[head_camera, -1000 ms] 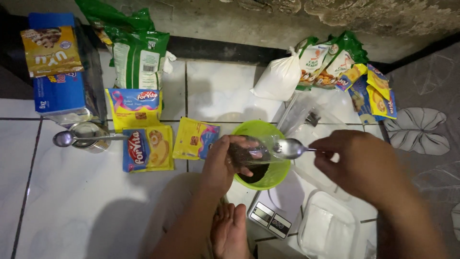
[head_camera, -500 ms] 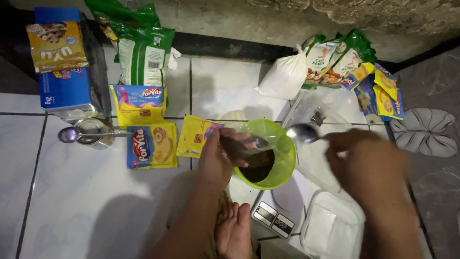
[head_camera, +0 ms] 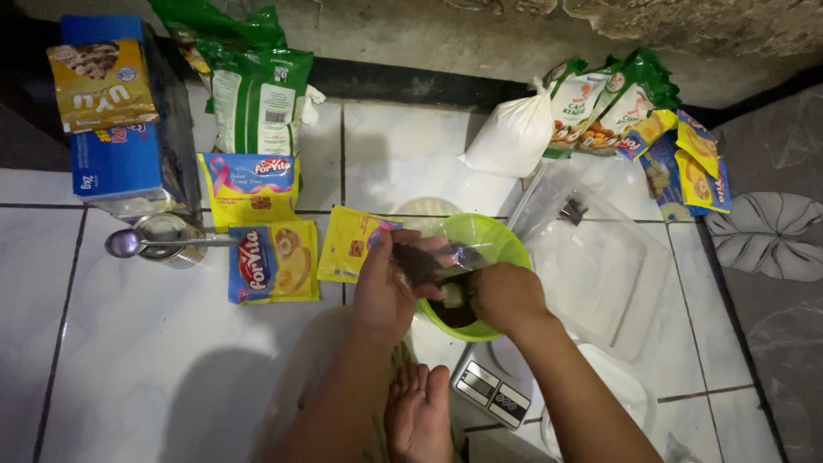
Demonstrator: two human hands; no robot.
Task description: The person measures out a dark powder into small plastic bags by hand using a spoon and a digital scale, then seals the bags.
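Observation:
A lime-green bowl with dark powder in its bottom stands on a small digital scale on the tiled floor. My left hand is at the bowl's left rim and grips a small clear bag of dark powder, held over the bowl. Over the bowl's middle, my right hand is closed on a metal spoon, whose tip goes in by the bag's mouth. The two hands nearly touch. My bare foot rests below them.
Yellow and blue sachets lie left of the bowl, beside a tin with a second spoon. A blue box and green bags stand behind. A white bag, snack packets and a clear plastic lid lie on the right.
My right hand has brought the spoon from the right of the bowl leftward and down to the bag over the bowl. My left hand has kept hold of the bag.

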